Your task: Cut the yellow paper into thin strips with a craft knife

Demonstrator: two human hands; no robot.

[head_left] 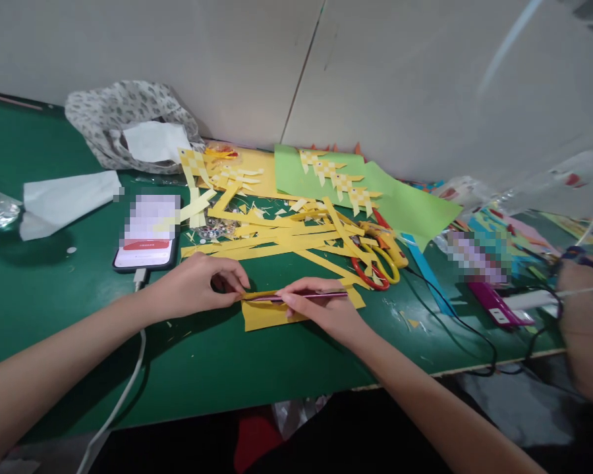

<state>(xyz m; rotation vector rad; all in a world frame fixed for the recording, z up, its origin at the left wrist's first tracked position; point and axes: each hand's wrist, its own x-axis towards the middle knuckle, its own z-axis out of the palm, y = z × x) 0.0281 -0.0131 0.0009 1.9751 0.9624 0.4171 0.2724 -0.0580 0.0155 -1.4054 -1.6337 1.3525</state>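
A yellow paper piece point(264, 318) lies at the front of the green table, its far edge raised or folded. My left hand point(202, 283) is closed in a pinch at the left end of that edge, thumb and forefinger together on the paper. In my right hand point(316, 306) is a slim purple pen-like tool point(333, 294), held nearly level along the paper's edge. Its exact kind cannot be made out. Just beyond both hands lies a heap of yellow paper strips point(277, 237).
Scissors with red and yellow handles point(375, 270) lie right of the strips. A charging phone point(148, 230) is at left. Several woven paper fish point(326, 172) rest on green sheets point(410, 197). A cloth bag point(123, 118) stands behind. Another person's arm point(586, 322) is at far right.
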